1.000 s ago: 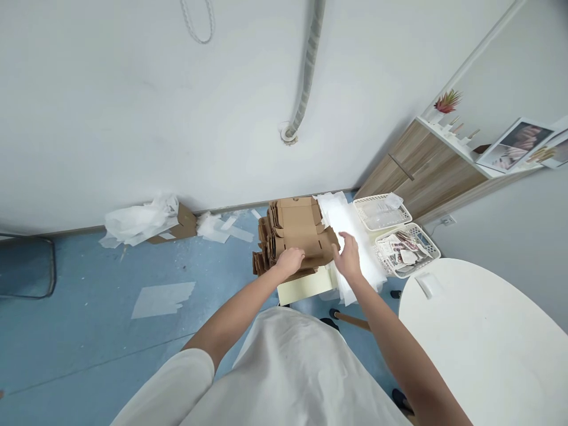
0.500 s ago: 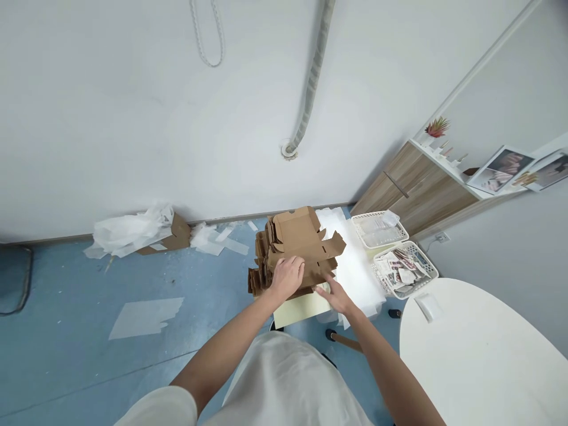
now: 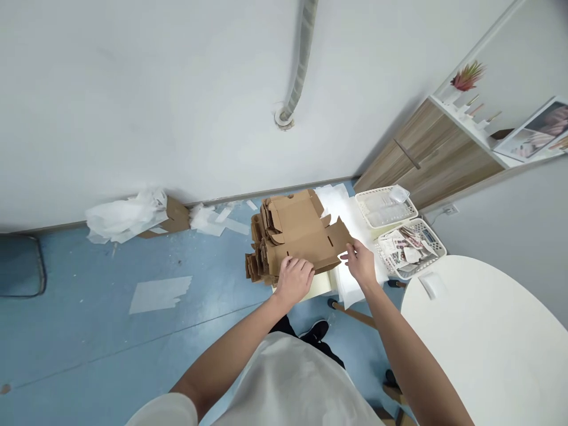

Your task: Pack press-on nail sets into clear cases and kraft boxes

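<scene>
A flat brown cardboard box blank (image 3: 299, 228) lies on top of a stack of similar folded cardboard (image 3: 258, 251). My left hand (image 3: 294, 278) curls its fingers over the near edge of the top blank. At the blank's right end, my right hand (image 3: 360, 260) pinches a flap between thumb and fingers. Pale yellow board (image 3: 320, 286) shows beneath the stack. White translucent sheets (image 3: 350, 284) lie just right of the cardboard, partly behind my right hand.
Two white baskets stand at right, one with clear plastic (image 3: 385, 207), one with small packets (image 3: 410, 248). A round white table (image 3: 483, 337) fills the lower right. A wooden cabinet (image 3: 426, 154) stands behind. White wrapping (image 3: 128, 216) and a carton (image 3: 177, 216) lie by the wall.
My right hand has moved up and right and now grips the flap's end. The flap lies more spread out to the right. My left hand stays at the near edge. The view has shifted.
</scene>
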A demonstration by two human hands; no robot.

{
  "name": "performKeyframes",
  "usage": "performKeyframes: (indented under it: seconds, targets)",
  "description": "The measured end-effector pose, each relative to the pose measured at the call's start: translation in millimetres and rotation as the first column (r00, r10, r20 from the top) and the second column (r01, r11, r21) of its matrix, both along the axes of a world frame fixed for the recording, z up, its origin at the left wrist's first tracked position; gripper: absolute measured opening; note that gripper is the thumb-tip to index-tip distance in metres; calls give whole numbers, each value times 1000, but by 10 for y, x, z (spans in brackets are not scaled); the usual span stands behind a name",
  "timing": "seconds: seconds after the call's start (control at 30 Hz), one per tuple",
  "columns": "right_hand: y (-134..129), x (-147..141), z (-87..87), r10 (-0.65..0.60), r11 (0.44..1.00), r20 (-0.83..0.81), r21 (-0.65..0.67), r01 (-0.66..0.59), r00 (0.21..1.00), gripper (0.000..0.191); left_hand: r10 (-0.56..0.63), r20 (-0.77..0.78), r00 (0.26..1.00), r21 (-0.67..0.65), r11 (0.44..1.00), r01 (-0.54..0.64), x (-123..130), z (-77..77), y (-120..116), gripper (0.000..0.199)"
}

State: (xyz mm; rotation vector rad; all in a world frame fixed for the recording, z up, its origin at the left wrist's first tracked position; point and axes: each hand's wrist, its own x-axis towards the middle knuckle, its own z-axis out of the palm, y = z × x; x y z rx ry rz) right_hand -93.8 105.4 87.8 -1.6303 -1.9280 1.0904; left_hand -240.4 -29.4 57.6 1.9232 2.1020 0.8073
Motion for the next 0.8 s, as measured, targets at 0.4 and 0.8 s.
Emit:
performKeyframes:
  seconds: [0.4, 0.8]
  targets:
    - [5, 661, 100, -337, 941, -684, -242, 235, 647, 30, 412, 243, 878, -101, 911, -399, 157, 22, 59, 69]
    - [-692, 2996, 278, -557, 762, -800, -384, 522, 224, 30, 131, 833, 537, -324, 902, 284, 1991, 63, 807, 48]
